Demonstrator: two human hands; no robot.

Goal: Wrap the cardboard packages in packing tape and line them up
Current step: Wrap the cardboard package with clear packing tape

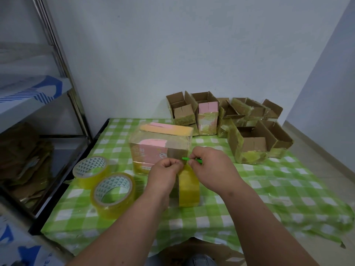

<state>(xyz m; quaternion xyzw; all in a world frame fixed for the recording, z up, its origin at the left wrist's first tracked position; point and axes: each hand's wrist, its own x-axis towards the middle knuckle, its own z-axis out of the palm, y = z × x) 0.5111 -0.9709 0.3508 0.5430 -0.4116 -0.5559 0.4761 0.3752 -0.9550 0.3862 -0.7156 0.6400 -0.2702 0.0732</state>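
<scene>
Tape strip pinched by left hand (166, 168) above tape roll (188, 187); green cutter (189, 159) gripped by right hand (208, 166). Package (160, 150) at 12 o'clock on table (269, 189). Risk: fingers nicked, strip torn crooked if slack.

A plain pale wall (172, 45) stands behind the work surface, meeting a second wall (330, 73) in a corner at the right. Below that corner runs a light tiled floor (315, 150) with a pale skirting strip. A green-and-white checked tablecloth (269, 189) covers the low table (its edge hangs crumpled at the right). At the left stands a metal shelving rack (63, 77) with flattened cardboard (25, 160) stacked on a lower shelf. The light is soft and even.
</scene>
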